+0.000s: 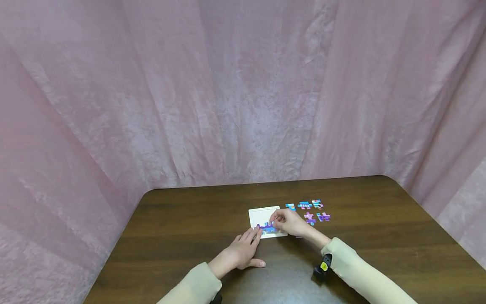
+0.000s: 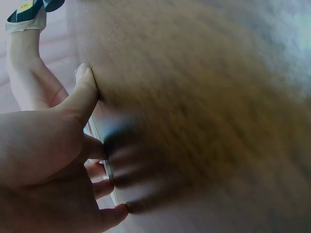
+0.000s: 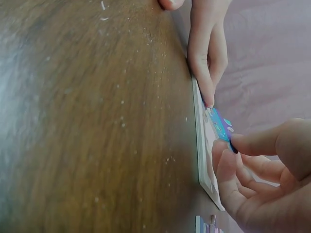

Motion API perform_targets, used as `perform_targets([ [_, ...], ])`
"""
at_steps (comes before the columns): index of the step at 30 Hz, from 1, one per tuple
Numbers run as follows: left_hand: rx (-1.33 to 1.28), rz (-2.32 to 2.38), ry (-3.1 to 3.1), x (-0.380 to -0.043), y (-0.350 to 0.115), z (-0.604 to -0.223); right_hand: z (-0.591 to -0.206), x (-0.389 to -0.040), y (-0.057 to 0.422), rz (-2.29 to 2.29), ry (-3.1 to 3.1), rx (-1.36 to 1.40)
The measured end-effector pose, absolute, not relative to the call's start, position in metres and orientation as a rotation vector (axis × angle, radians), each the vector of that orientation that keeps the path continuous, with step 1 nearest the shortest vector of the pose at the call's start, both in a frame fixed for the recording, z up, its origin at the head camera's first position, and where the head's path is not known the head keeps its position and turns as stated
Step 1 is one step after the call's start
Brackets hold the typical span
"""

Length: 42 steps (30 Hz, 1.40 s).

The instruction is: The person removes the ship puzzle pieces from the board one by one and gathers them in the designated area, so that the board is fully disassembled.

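Observation:
A white puzzle frame [image 1: 259, 212] lies flat on the brown table, with blue and purple puzzle pieces [image 1: 267, 228] along its near side. My right hand [image 1: 290, 221] pinches a blue and purple puzzle piece [image 3: 222, 127] between thumb and fingers, tilted up over the tray in the right wrist view. My left hand [image 1: 243, 250] lies with fingers extended, its fingertips at the frame's lower left corner and on the piece's left end. Its thumb [image 2: 83, 90] is spread out onto the table. Part of the frame's right side is hidden behind my right hand.
Several loose puzzle pieces [image 1: 305, 205] lie on the table to the right of the frame, some partly behind my right hand. The wooden table [image 1: 190, 211] reaches back to a pink curtain [image 1: 243, 105].

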<state>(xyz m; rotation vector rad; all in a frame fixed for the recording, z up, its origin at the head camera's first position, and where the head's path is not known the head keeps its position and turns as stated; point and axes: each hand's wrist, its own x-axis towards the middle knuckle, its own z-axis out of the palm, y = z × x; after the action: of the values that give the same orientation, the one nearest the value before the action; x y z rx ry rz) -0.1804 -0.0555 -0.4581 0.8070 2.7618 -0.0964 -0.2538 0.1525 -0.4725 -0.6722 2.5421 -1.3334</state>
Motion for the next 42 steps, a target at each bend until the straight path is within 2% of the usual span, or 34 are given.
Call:
perform_targets([
  [42,0.786,0.004,2.753,-0.179,-0.061,-0.46,-0.464,-0.249,0.22,-1.46,2.444,-0.423],
])
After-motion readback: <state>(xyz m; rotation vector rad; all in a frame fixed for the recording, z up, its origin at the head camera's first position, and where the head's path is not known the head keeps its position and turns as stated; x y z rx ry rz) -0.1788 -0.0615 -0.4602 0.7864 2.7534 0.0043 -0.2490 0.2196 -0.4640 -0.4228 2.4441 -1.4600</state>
